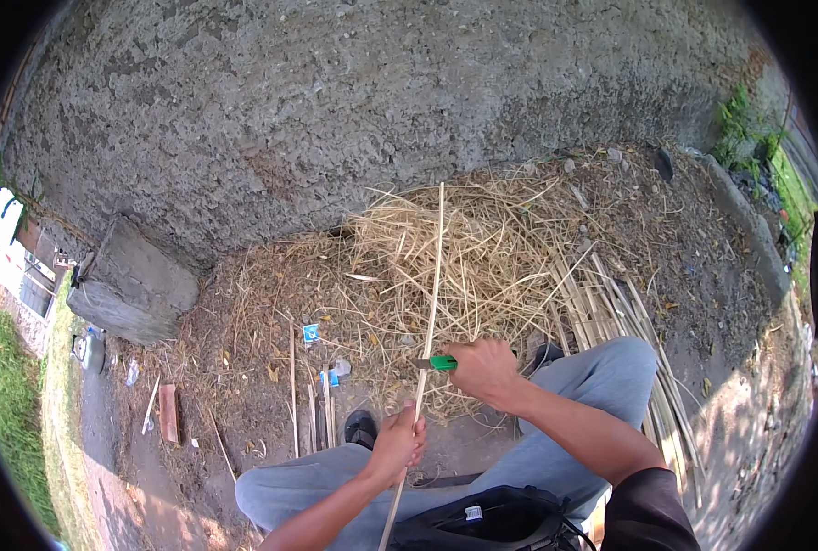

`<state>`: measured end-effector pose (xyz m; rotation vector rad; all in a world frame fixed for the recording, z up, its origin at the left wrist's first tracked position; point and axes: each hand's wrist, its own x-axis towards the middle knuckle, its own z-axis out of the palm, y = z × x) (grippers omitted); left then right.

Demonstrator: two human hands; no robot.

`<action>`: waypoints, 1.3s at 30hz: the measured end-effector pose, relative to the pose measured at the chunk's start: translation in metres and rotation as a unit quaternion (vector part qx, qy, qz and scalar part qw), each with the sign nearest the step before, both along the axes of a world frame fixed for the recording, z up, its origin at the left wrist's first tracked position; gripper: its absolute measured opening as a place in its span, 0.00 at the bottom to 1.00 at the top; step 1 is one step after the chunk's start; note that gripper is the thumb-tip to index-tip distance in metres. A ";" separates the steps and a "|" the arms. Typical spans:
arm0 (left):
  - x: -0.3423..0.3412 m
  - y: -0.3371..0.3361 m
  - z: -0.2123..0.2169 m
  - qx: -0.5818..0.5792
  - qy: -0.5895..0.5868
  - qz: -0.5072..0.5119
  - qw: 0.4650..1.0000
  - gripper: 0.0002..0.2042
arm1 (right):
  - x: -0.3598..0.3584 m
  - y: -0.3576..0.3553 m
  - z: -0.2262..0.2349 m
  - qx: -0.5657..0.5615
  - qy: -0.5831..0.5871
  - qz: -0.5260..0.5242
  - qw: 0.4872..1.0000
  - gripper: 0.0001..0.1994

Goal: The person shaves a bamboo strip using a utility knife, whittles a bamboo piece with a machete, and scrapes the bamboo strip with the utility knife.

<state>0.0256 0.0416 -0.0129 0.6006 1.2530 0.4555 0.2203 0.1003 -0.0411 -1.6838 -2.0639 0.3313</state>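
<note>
A long, pale bamboo strip [437, 266] runs upward and away from my lap, bending slightly toward its far end. Low on the strip, my left hand [397, 446] is closed around it. My right hand [485, 372] grips a green-handled knife [441, 364], whose short blade lies across the strip just beyond my left hand. Most of the knife's handle is hidden inside my right fist. Behind the strip's upper half lies a heap of thin, curly shavings [473, 243].
A rough grey wall [381, 101] rises behind the heap. More split strips [602, 308] lie beside my right leg. To the left are a concrete block [138, 289], a reddish brick [168, 413] and a blue packet [311, 333]. A black bag [482, 528] rests at my lap.
</note>
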 end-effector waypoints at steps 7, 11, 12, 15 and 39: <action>0.005 0.000 -0.008 0.016 0.042 0.021 0.999 0.22 | -0.003 0.006 -0.013 0.026 -0.061 0.014 0.998 0.05; 0.001 0.000 -0.018 0.069 0.099 0.009 0.993 0.21 | -0.004 0.012 -0.019 0.089 -0.075 -0.010 0.993 0.05; -0.002 0.000 -0.020 0.093 0.111 -0.004 0.989 0.21 | -0.004 0.013 -0.019 0.088 -0.075 -0.011 0.993 0.05; -0.006 0.005 -0.012 0.107 0.134 -0.029 0.985 0.23 | -0.004 0.020 -0.019 0.084 -0.127 -0.005 0.988 0.09; -0.050 -0.045 0.021 0.012 0.112 -0.120 0.986 0.24 | 0.038 0.080 -0.036 -0.045 -0.132 -0.140 0.980 0.08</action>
